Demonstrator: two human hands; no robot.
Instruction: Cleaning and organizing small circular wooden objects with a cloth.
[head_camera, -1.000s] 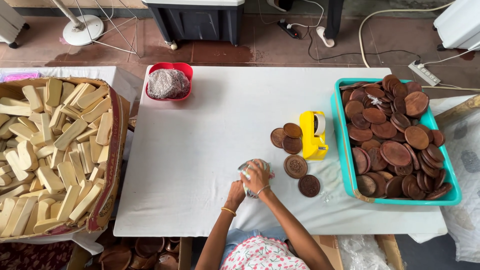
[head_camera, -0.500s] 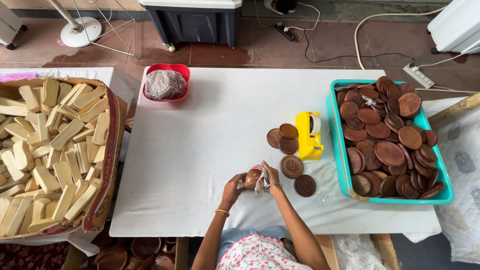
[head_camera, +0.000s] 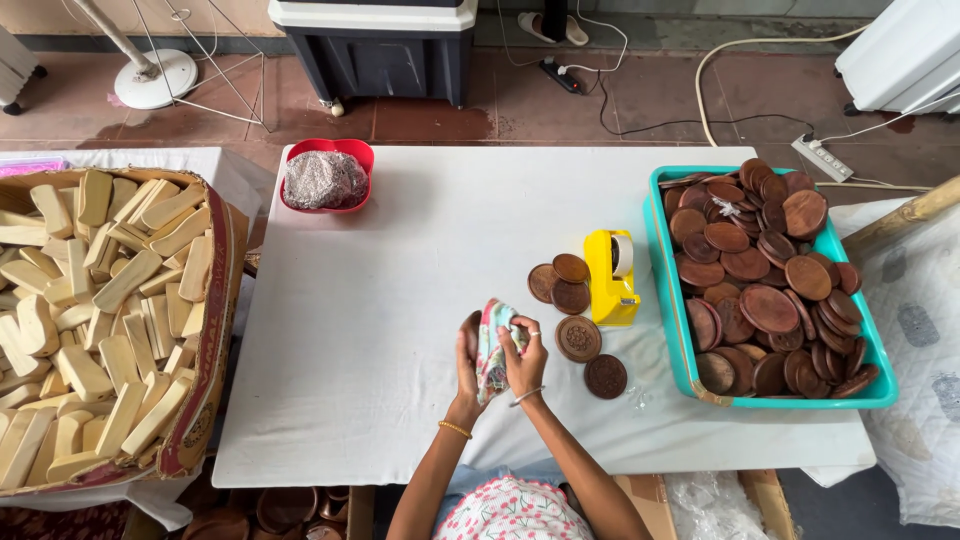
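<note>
Over the near edge of the white table (head_camera: 400, 260), my left hand (head_camera: 466, 358) holds a brown round wooden disc on edge. My right hand (head_camera: 526, 358) presses a floral cloth (head_camera: 492, 340) against that disc; most of the disc is hidden by the cloth. Just to the right, several brown carved discs (head_camera: 578, 338) lie flat on the table next to a yellow tape dispenser (head_camera: 611, 277).
A teal tray (head_camera: 672, 330) heaped with brown wooden discs stands at the right. A red bowl (head_camera: 325, 152) of grey material sits at the table's far left corner. A large box (head_camera: 215, 330) of pale wooden blocks stands at the left. Fan base, cables and a power strip lie on the floor beyond.
Both hands have lifted slightly and turned the disc on edge, with the cloth now wrapped over it. The view has shifted a little to the right.
</note>
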